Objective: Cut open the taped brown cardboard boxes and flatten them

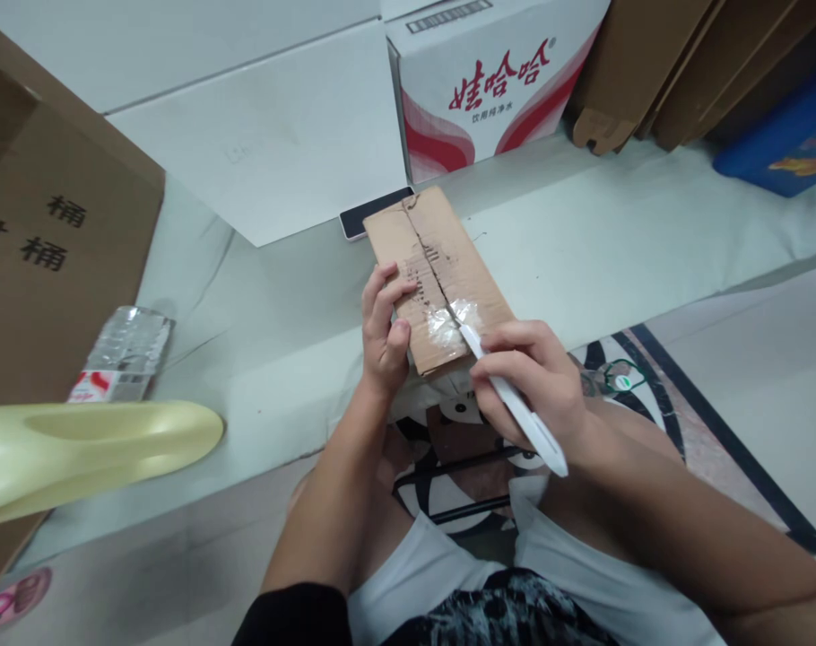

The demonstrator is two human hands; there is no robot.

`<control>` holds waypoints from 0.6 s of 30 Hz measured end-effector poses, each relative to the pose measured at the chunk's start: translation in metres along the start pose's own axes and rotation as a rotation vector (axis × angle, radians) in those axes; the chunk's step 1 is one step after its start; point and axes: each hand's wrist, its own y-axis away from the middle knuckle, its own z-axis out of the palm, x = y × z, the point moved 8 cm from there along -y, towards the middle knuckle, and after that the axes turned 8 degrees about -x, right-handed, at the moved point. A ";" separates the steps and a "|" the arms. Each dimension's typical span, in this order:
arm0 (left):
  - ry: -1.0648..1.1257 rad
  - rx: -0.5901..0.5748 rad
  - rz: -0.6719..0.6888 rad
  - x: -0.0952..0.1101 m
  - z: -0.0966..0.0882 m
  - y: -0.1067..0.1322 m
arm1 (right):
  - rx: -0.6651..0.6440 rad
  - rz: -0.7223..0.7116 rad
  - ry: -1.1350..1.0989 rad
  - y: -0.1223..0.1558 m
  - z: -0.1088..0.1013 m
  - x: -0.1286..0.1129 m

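Cardboard box (465, 260), left edge in left hand (385, 336), cutter (525, 420) in right hand (546, 381)

carton (458, 260): brown cardboard, clear tape (443, 330) across near end of seam
left hand (385, 339): fingers on carton's left side
right hand (552, 381): grips white cutter (530, 429), tip at taped seam
surface (280, 305): pale; also bears white box with red lettering (499, 94), clear bottle (131, 345)

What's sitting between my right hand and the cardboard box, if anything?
Just the white utility knife gripped in your right hand, its tip at the clear tape on the cardboard box; nothing else visible stands between.
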 end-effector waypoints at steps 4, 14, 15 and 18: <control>0.003 -0.002 0.008 0.001 0.000 0.000 | -0.040 -0.019 -0.014 -0.001 0.003 0.000; 0.039 0.018 0.013 -0.002 0.000 0.001 | 0.078 0.031 -0.038 0.005 -0.001 0.011; 0.047 0.021 0.017 -0.002 0.000 0.001 | 0.111 0.023 -0.042 0.006 -0.003 0.012; 0.061 0.020 0.022 -0.001 0.000 0.001 | 0.159 -0.050 -0.059 0.009 -0.010 0.010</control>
